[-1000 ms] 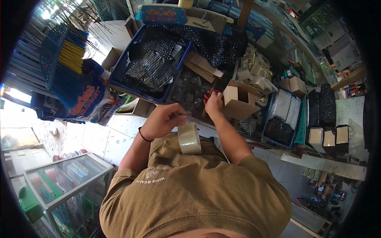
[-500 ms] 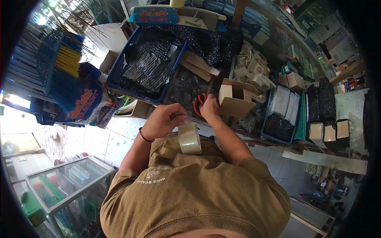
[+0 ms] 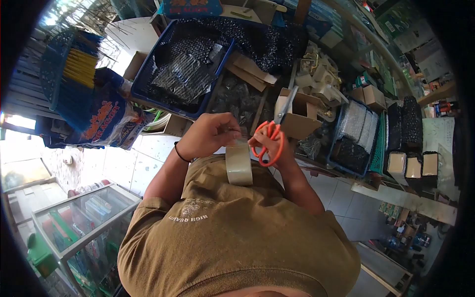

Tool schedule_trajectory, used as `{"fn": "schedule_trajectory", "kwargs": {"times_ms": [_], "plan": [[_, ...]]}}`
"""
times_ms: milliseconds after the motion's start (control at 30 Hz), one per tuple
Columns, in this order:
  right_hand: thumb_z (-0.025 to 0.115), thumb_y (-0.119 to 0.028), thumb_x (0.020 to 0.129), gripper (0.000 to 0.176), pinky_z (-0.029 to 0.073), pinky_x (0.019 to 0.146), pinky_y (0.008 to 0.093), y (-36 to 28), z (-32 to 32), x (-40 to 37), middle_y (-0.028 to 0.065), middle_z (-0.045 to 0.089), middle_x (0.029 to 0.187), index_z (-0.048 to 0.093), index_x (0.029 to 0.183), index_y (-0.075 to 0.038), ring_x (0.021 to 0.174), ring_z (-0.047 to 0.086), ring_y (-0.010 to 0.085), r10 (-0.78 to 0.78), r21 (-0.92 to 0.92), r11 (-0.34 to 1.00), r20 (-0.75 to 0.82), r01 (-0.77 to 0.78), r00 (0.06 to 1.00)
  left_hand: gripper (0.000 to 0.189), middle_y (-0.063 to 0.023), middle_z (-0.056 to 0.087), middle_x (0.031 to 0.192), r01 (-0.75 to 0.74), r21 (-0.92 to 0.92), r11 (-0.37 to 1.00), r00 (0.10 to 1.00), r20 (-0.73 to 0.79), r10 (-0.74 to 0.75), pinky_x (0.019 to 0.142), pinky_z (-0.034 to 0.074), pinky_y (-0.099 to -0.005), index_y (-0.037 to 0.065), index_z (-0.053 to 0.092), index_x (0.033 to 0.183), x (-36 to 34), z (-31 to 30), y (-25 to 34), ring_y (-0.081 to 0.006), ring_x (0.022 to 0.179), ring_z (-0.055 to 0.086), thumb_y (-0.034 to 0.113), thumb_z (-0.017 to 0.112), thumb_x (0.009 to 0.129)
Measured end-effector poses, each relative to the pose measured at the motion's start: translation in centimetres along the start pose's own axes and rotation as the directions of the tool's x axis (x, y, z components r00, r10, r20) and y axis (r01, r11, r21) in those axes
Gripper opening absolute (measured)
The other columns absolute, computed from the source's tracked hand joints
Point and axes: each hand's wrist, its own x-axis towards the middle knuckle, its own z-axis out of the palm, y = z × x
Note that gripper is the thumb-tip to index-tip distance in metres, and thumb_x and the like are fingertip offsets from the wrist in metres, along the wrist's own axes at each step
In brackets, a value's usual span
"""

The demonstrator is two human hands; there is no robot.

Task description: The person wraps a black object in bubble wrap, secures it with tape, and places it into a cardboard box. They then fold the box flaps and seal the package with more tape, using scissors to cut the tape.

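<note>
My left hand (image 3: 210,134), with a dark band at its wrist, is closed in a pinch on the loose end of clear packing tape. The wide tape roll (image 3: 239,166) hangs just below those fingers, in front of my brown shirt. Close on the other side of the roll, my right hand (image 3: 278,152) grips a pair of scissors (image 3: 280,117) with orange-red handles. The grey blades point up and away from me, overlapping an open cardboard box (image 3: 303,123) in this view.
Beyond my hands, a blue tray (image 3: 137,89) holds black bubble wrap. At right stands another blue basket (image 3: 369,166) with wrapped packs, near several wrapped boxes (image 3: 413,164). A glass case (image 3: 84,218) is at lower left; a blue broom (image 3: 57,74) stands at upper left.
My right hand has come back toward me from beside the cardboard box, lifting the scissors next to the tape roll, blades now showing. My left hand still pinches the tape.
</note>
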Motion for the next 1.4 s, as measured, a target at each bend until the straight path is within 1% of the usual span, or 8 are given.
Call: {"fn": "schedule_trajectory", "kwargs": {"times_ms": [133,500,567,767,867,1100,1300,1400], "plan": [[0.066,-0.006,0.081,0.03,0.05,0.062,0.0289,-3.4,1.1,-1.0,0.0108,0.06,0.085,0.037,0.071,-0.009,0.072,0.061,0.0158,-0.126,-0.1,0.987,0.011,0.126,0.992,0.008,-0.0073,0.063,0.068,-0.042,0.036,0.998,0.998,0.055,0.04,0.055,0.046,-0.0253,-0.001,0.059,0.083,0.9,0.7,0.3,-0.012,0.061,0.061,0.005,0.064,0.08],[0.067,0.0,0.077,0.033,0.043,0.063,0.0248,-6.0,2.6,-1.6,0.0051,0.056,0.075,0.037,0.068,-0.008,0.071,0.053,0.0093,-0.154,-0.183,0.972,-0.041,0.144,0.987,0.014,-0.0108,0.063,0.072,-0.124,0.083,0.989,0.988,0.1,0.116,0.055,0.047,-0.028,0.001,0.058,0.088,1.9,2.2,1.2,-0.0177,0.061,0.062,0.005,0.066,0.077],[0.067,0.002,0.077,0.032,0.042,0.062,0.0247,-6.2,2.8,-1.9,0.005,0.056,0.075,0.037,0.068,-0.008,0.07,0.052,0.0094,-0.133,-0.128,0.984,-0.083,0.122,0.988,0.016,-0.0081,0.065,0.079,-0.132,0.173,0.976,0.98,0.17,0.103,0.059,0.05,-0.0243,-0.001,0.059,0.092,1.9,1.9,1.5,-0.0116,0.072,0.065,0.002,0.067,0.078],[0.066,0.004,0.076,0.031,0.042,0.062,0.0249,-6.0,2.7,-2.2,0.0051,0.056,0.074,0.038,0.068,-0.008,0.068,0.051,0.0091,-0.179,-0.171,0.972,-0.104,0.16,0.978,0.019,-0.0086,0.065,0.078,-0.194,0.133,0.972,0.946,0.286,0.15,0.06,0.05,-0.0245,0.0,0.06,0.096,2.0,1.0,1.7,-0.0136,0.072,0.065,0.008,0.067,0.08],[0.066,0.004,0.076,0.031,0.042,0.061,0.0246,-5.8,2.5,-2.5,0.0056,0.055,0.074,0.038,0.068,-0.008,0.068,0.051,0.0093,-0.22,-0.196,0.959,-0.063,0.204,0.974,0.014,-0.0099,0.063,0.071,-0.155,0.0,0.988,0.964,0.219,0.152,0.055,0.045,-0.0289,0.002,0.059,0.088,2.0,1.8,1.4,-0.0191,0.063,0.063,0.01,0.067,0.08],[0.068,0.002,0.074,0.031,0.042,0.062,0.0241,-6.3,1.9,-3.2,0.0054,0.055,0.075,0.038,0.069,-0.008,0.068,0.051,0.0093,-0.135,-0.205,0.971,-0.041,0.124,0.99,0.009,-0.0084,0.062,0.067,-0.161,0.082,0.984,0.954,0.268,0.134,0.055,0.046,-0.0285,0.002,0.058,0.084,2.1,2.1,1.7,-0.0192,0.062,0.064,0.008,0.064,0.08],[0.073,-0.006,0.073,0.028,0.042,0.061,0.0238,-6.1,0.4,-3.9,0.0025,0.051,0.075,0.046,0.082,-0.005,0.067,0.049,0.0078,-0.202,-0.283,0.939,0.014,0.198,0.979,0.009,-0.0088,0.061,0.066,-0.188,0.08,0.979,0.936,0.316,0.154,0.054,0.045,-0.0295,0.002,0.059,0.083,2.9,2.7,2.1,-0.0198,0.059,0.062,0.008,0.065,0.079],[0.074,-0.02,0.076,0.04,0.04,0.064,0.0226,-6.9,-0.3,-5.2,-0.0014,0.046,0.073,0.045,0.099,-0.004,0.068,0.046,0.0056,-0.123,-0.393,0.915,-0.063,0.089,0.99,0.008,-0.0073,0.063,0.075,-0.362,0.15,0.92,0.877,0.388,0.282,0.053,0.047,-0.0246,0.0,0.059,0.086,3.6,2.9,1.9,-0.0151,0.066,0.065,0.004,0.065,0.081]]}}
